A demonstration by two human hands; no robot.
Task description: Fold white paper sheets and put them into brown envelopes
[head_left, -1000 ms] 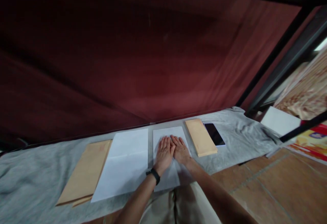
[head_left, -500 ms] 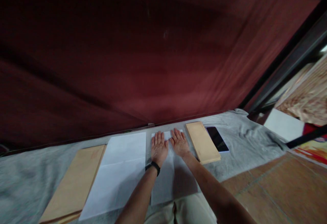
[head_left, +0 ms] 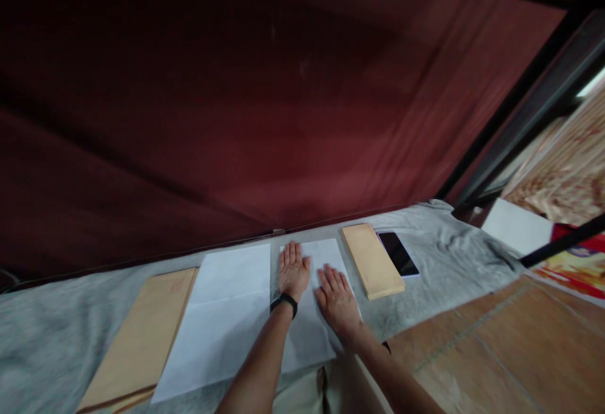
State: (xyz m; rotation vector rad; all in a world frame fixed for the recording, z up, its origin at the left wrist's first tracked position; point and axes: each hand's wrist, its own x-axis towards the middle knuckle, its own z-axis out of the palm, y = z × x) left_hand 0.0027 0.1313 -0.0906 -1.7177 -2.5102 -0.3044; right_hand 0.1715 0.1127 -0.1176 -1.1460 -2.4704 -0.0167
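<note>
My left hand (head_left: pixel 292 270), with a black band on the wrist, lies flat and open on the far left part of a white folded sheet of paper (head_left: pixel 326 255). Lower on the same sheet, my right hand (head_left: pixel 337 297) presses flat near its right edge, fingers spread. Neither hand holds anything. The sheet rests on a grey cloth (head_left: pixel 439 256) spread over the surface.
A larger white sheet (head_left: pixel 222 307) lies left of my hands, then a stack of brown envelopes (head_left: pixel 142 338). To the right sit a second brown envelope stack (head_left: pixel 372 260) and a dark phone (head_left: pixel 397 253). A dark red curtain (head_left: pixel 236 118) hangs behind; tiled floor (head_left: pixel 496 345) lies right.
My right hand has slid back toward me down the sheet, while my left hand stays near the far edge. Earlier both hands moved away from me together.
</note>
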